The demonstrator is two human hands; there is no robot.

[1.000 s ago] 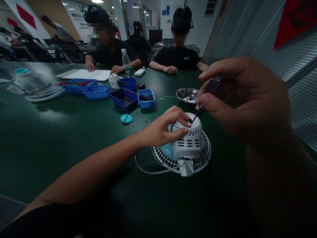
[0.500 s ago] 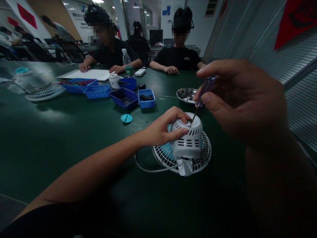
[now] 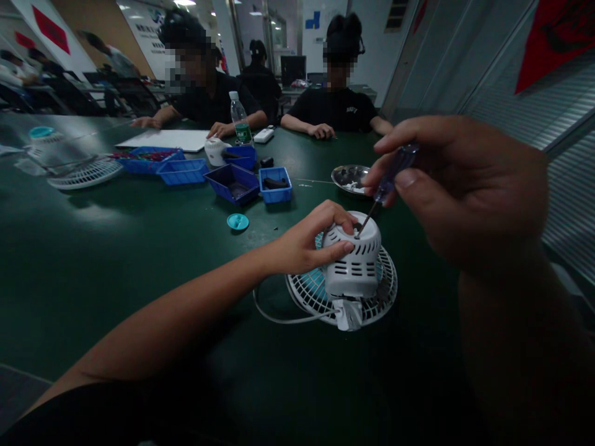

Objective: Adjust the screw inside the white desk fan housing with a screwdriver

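Note:
A small fan lies face down on the green table, its white grille (image 3: 304,288) underneath and its white slotted motor housing (image 3: 354,269) on top. My left hand (image 3: 313,241) grips that housing from the left, thumb on the near side and fingers over the top. In my right hand (image 3: 469,179) is a screwdriver (image 3: 396,167) with a clear purplish handle, pinched between thumb and fingers. Its shaft leans to the right, and the tip meets the top of the housing near a dark opening. A white block (image 3: 348,314) with a cord sits at the housing's near side.
Beyond the fan stand a metal bowl (image 3: 341,177) with small white parts and several blue bins (image 3: 232,186). A turquoise round cap (image 3: 238,222) lies to the left. Farther off are a bottle (image 3: 240,121), another fan (image 3: 86,173) and two people across the table.
My right hand and the screwdriver handle have shifted slightly right, so the screwdriver leans more. The left hand stays on the housing. Across the table, one person's hand moved left along the white board.

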